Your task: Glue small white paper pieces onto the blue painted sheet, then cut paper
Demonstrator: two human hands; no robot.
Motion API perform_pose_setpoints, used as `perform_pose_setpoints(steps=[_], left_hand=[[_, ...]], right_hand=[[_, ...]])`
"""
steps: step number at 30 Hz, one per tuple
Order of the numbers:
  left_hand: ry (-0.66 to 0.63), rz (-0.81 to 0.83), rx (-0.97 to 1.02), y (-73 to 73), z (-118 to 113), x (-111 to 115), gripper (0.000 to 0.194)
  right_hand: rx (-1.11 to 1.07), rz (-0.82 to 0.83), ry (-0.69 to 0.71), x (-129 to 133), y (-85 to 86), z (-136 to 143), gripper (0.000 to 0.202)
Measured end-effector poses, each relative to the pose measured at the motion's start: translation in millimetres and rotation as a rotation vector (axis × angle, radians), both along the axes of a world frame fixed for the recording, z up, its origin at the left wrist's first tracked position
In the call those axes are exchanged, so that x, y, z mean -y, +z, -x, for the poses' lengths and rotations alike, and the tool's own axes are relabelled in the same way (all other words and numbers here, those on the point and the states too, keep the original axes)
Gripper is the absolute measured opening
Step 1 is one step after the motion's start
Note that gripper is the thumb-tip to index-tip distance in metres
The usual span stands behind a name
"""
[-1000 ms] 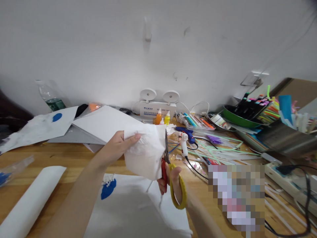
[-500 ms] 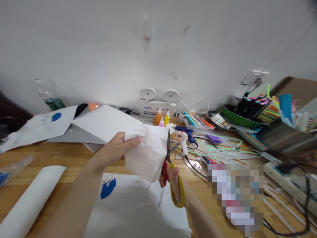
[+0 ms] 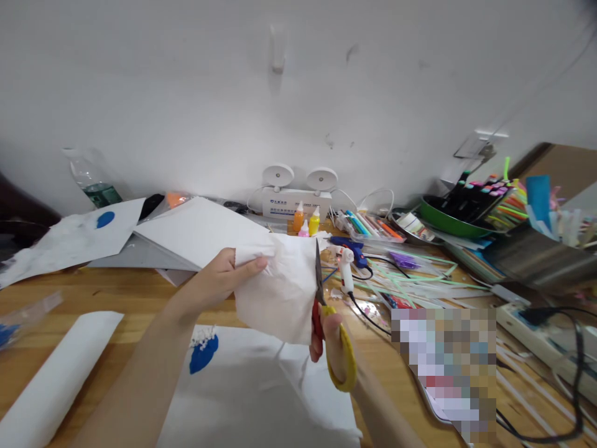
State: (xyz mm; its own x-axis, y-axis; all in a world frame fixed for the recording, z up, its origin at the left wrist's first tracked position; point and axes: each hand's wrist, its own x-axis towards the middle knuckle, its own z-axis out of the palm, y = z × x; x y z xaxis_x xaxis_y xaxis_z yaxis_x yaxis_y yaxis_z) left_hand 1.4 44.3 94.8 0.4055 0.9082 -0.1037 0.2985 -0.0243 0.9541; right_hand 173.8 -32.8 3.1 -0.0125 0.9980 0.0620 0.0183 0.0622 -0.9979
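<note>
A white tissue (image 3: 275,292) hangs upright above the table, its left side pinched in my left hand (image 3: 233,274). My right hand (image 3: 333,342) is closed round scissors (image 3: 344,367) with one yellow and one red handle. Their dark blades point up along the tissue's right edge; whether they touch it I cannot tell. Below lies a white sheet (image 3: 224,404) bearing a blue petal shape (image 3: 204,354) with small white crumbs at its top. Strips of white tissue rest on the sheet's right part.
At left lie a rolled white paper (image 3: 60,379) and another sheet with a blue shape (image 3: 105,219). Small paint bottles (image 3: 314,222), glue guns (image 3: 346,270) and their cables stand beyond my hands. A green pan (image 3: 454,221) of markers and a power strip (image 3: 536,336) are at right.
My right hand and the scissors have shifted slightly right and down. The tissue's lower right corner now hangs straighter, while my left hand stays almost still.
</note>
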Motion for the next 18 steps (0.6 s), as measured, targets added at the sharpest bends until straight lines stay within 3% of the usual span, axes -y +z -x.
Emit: perform_pose_setpoints(steps=[13,18], left_hand=[[0.041,0.026,0.029,-3.3,2.4,-0.9,0.028],[0.017,0.038,0.031,-3.5,2.2,-1.4,0.029]], right_hand=[[0.017,0.114,-0.105,0.7,-9.3,0.8,0.069],[0.095,0.107,-0.016,1.0,-12.1,0.5,0.07]])
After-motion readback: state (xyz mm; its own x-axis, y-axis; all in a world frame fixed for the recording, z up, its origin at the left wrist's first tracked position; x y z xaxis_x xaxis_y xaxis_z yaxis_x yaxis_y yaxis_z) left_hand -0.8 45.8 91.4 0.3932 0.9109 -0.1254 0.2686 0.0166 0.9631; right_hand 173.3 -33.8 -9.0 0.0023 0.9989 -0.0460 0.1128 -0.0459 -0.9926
